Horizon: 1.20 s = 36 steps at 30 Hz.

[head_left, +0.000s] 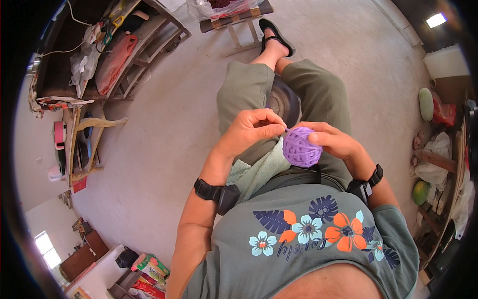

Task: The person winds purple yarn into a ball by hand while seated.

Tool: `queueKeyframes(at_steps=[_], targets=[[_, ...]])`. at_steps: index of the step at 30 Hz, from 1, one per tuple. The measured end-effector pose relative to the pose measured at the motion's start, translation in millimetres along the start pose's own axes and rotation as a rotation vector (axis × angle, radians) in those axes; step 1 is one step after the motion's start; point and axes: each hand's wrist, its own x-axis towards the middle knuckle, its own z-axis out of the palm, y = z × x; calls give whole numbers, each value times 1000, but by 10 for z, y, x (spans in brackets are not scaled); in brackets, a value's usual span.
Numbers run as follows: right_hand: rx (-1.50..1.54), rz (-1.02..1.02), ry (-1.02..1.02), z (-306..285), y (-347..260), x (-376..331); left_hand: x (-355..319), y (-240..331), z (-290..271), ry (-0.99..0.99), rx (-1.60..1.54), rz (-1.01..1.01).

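Note:
A ball of purple yarn [301,148] is held above my lap by my right hand [341,142], thumb on its near face and fingers behind it, partly hidden. To its left, my left hand [255,127] pinches a short strand of the same yarn between thumb and forefinger, close to the ball's upper left side. Under the ball and the left hand, a pale green cloth [259,172] lies across my lap. Both wrists wear black straps with a dark box.
A wooden shelf unit [144,60] with scissors and plastic bags stands at the far left. Ahead is a small stand [239,25] bearing a clear plastic bag. Between my legs shows a round dark object [284,102]. Cluttered shelves with a green melon [420,192] line the right.

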Motion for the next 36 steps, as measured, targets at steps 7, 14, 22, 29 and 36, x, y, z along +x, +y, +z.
queueKeyframes(at_steps=[7, 14, 22, 29, 36], targets=[[323, -277, 121, 35, -216, -16, -15, -173, 17, 82, 8, -94], [362, -416, 241, 41, -336, 101, -52, -236, 73, -15, 26, -99], [-176, -334, 521, 85, -171, 222, -78, -90, 130, -135, 31, -72], [-636, -144, 442, 103, -128, 159, -65, -11, 72, -92, 9, -70], [-28, -73, 64, 28, -71, 22, -2, 1, 32, -16, 7, -10]])
